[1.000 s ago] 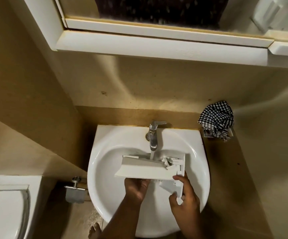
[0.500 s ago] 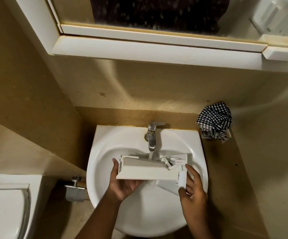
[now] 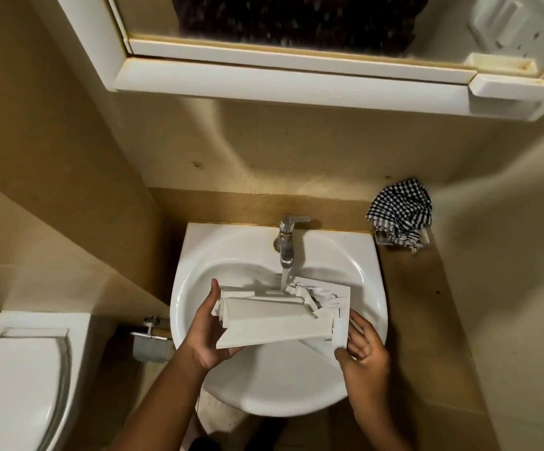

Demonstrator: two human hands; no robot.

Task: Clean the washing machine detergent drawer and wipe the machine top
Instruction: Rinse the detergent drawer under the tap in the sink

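Spanning both hands' fingers: detergent drawer.

Left hand gripping the drawer's left end, thumb up, right hand holding its right end, both forearms reaching forward

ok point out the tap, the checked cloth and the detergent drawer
tap (image 3: 286, 247), head view, on the spout
checked cloth (image 3: 401, 211), head view, middle of the bundle
detergent drawer (image 3: 270, 323), head view, on its front panel
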